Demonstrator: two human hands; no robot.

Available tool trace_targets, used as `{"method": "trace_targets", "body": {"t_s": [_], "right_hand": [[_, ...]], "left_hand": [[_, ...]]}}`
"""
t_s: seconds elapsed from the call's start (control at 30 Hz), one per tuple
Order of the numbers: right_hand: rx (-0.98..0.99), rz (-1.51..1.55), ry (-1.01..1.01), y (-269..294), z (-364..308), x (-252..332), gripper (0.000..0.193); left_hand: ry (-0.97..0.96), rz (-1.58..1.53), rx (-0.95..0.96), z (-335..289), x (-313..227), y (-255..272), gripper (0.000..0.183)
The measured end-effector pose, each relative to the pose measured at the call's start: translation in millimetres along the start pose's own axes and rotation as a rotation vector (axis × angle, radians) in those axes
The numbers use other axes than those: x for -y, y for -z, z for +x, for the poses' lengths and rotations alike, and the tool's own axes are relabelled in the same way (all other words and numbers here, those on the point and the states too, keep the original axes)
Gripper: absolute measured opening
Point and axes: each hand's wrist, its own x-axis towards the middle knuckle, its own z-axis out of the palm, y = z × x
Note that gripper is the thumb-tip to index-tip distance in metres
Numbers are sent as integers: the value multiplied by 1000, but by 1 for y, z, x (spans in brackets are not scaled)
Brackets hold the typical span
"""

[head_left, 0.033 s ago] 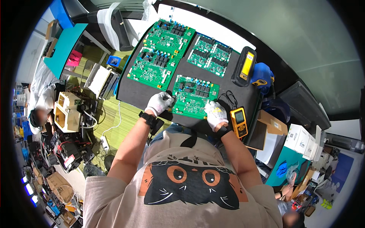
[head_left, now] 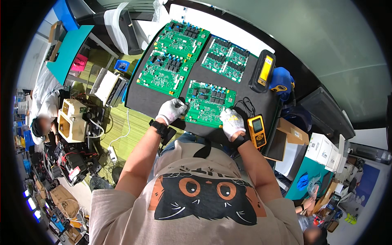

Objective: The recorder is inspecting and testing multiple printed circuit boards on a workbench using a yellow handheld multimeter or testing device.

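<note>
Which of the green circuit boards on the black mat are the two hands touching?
The nearest green board, lying alone at the mat's front edge; left hand and right hand touch its sides.

The person wears a light beige short-sleeved T-shirt with a large printed black cat face on the chest, its round eyes orange and its whiskers drawn in white, with orange patches at either side of the head. A black strap runs down from the neck over the upper chest. Both hands are covered by white fabric gloves: the left hand (head_left: pixel 171 110) and the right hand (head_left: pixel 231 122). A black band with a dark boxy unit sits on the left wrist, and a dark cuff circles the right wrist.
</note>
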Motion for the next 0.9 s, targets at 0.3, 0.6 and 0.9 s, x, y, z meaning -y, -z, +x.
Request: {"method": "trace_targets", "body": {"t_s": [0.3, 0.6, 0.9], "right_hand": [[-11, -187, 57, 5, -1, 7, 16], [53, -259, 11, 12, -4, 18, 17], [74, -305, 4, 26, -8, 30, 20]], "left_hand": [[9, -80, 101, -3, -4, 9, 16], [9, -42, 213, 3, -9, 20, 18], [73, -125, 292, 6, -12, 27, 20]]}}
